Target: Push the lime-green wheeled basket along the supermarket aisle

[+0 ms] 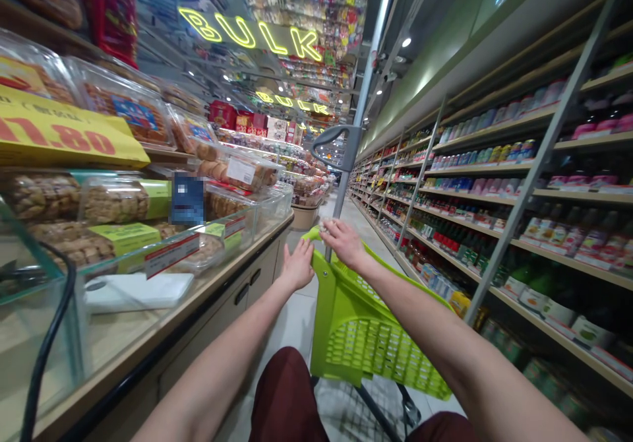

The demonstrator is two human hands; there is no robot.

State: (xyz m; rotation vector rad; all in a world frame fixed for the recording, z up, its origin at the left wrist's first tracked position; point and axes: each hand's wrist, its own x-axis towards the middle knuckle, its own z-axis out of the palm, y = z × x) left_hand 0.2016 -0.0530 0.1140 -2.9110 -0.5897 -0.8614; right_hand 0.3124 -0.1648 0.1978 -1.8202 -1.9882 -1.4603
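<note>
A lime-green plastic shopping cart (341,310) stands in front of me, with slotted sides and a dark wheeled frame. My left hand (297,265) rests at its near left corner, fingers bent over the green rim and the thumb apart. Close beside it, my right hand (342,241) is closed over the rim by the tall metal pole (341,194). Something small and whitish shows at the right fingertips, too small to name. A grey loop-shaped bracket (349,148) is fixed on the pole above my hands. The inside of the cart is mostly hidden by my right arm.
Along the left runs a glass-edged counter (257,244) with clear boxes of baked snacks (116,198) and a yellow price sign (64,132). Tall shelves (494,165) of cans and bottles line the right. The tiled aisle (353,211) stretches ahead between them, past more bulk displays.
</note>
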